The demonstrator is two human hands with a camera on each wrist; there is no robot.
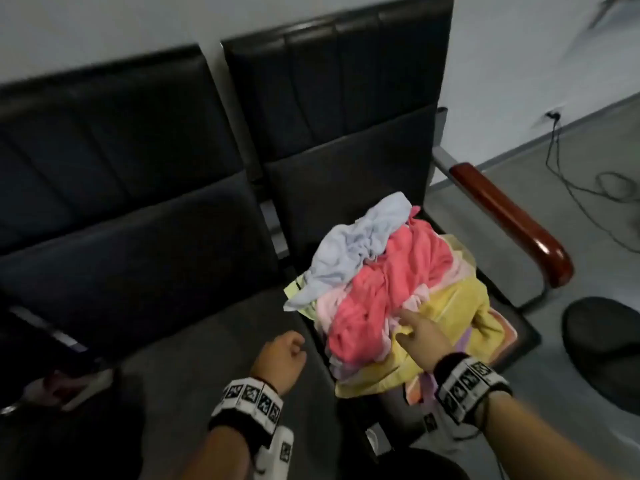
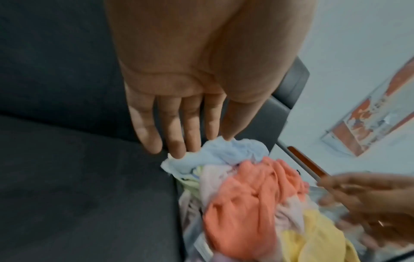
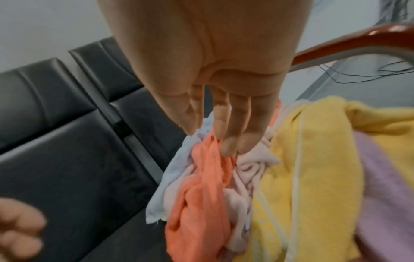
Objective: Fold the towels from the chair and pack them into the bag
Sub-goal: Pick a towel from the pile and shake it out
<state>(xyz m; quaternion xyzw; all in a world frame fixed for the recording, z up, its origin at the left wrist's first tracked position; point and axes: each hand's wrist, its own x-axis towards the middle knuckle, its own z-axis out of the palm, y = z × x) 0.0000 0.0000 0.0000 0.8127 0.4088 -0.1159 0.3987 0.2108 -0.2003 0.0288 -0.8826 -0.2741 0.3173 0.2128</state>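
Neither hand gripped anything. The right hand reached forward with its fingers extended, the tips touching the heap of towels where a coral towel met a pale pink one; nothing was pinched or curled around. The left hand hovered over the seat of the neighbouring chair, just left of the heap. From the head camera its fingers looked loosely curled, while the left wrist camera showed them nearly straight, pointing toward the heap and holding nothing.

The towels lay in a crumpled, unfolded pile on the seat of the right-hand chair. A light blue towel sat at the top and far side, the coral towel ran through the middle, and a yellow towel spread along the near right side. A lilac towel lay under the yellow one, its edge showing at the pile's near side.

Both chairs were dark and padded, joined side by side against a light wall. A glossy reddish-brown armrest ran along the right side of the towel chair. A thin black cable trailed over the grey floor beyond it. Each wrist wore a band printed with black-and-white markers.
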